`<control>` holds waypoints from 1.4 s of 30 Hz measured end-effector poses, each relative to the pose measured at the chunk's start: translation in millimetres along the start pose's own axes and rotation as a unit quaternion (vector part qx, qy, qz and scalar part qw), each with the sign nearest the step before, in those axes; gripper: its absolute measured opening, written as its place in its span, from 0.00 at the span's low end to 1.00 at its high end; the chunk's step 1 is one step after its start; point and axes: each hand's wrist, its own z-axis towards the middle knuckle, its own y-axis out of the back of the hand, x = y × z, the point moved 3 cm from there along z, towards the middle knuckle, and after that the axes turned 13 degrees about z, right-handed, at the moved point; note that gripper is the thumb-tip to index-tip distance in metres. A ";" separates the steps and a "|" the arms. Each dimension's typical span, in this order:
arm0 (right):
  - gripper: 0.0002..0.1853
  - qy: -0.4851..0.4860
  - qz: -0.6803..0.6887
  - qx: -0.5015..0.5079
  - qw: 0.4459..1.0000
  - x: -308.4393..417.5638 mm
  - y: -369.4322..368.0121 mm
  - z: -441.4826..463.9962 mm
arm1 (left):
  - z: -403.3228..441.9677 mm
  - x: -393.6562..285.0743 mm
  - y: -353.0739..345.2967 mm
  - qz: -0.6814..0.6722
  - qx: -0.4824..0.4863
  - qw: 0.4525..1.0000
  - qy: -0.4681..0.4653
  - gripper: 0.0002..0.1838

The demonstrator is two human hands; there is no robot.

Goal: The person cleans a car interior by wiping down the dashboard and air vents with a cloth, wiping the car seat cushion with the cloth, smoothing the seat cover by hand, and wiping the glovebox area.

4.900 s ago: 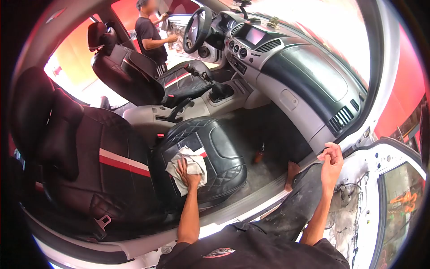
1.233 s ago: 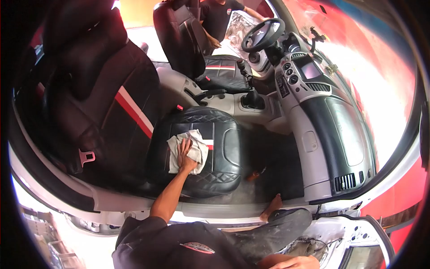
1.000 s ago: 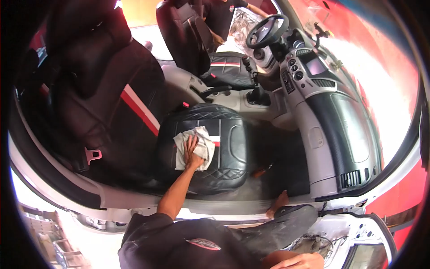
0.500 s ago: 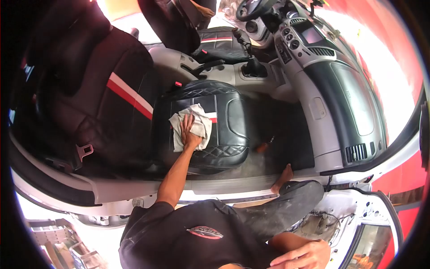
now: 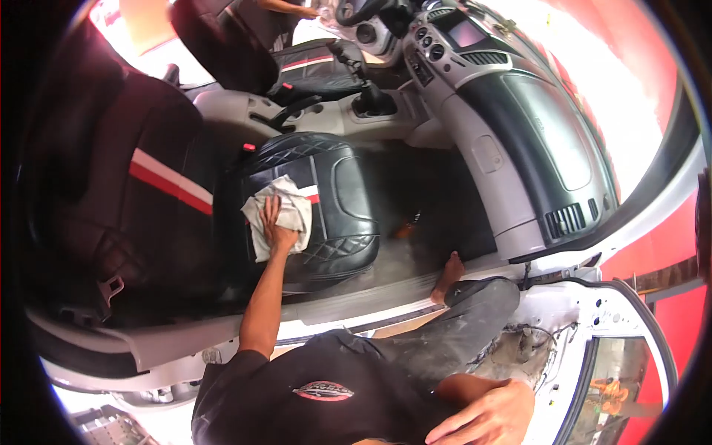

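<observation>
My left hand lies flat, fingers stretched out, on a crumpled off-white cloth. Under the cloth is the cushion of a black leather car seat, which has quilted edges and a red-and-white stripe. The palm presses the cloth down; what the thumb does is hard to see. My right hand is off to the lower right, near the open door and away from the seat. Its fingers are loosely extended and apart, and nothing shows in them.
The seat's backrest rises at left, with a seat-belt buckle tongue below. Beyond are the handbrake, gear lever and dashboard. An orange item lies on the floor near my bare foot. Another person's arm reaches in across.
The view has swung, so the car interior sits further left. My left hand stays on the cloth at nearly the same spot on the cushion. The other person's arm has extended towards the steering wheel.
</observation>
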 end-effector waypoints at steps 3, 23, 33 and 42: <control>0.12 0.009 -0.041 -0.008 0.999 -1.5 3.3 -6.6 | -0.2 4.1 -7.6 -0.016 -0.019 1.000 -0.014 0.43; 0.07 0.187 -0.624 -0.595 0.471 152.7 83.5 -83.4 | -0.1 4.9 -10.0 0.019 -0.042 0.998 -0.030 0.46; 0.28 0.042 -0.789 -0.512 0.337 170.0 170.0 -33.6 | 0.3 1.1 -13.3 -0.016 -0.080 0.996 -0.041 0.45; 0.31 0.047 -0.688 -0.599 0.407 206.2 198.5 -33.6 | 0.5 -1.3 -1.7 0.005 -0.030 0.999 -0.015 0.46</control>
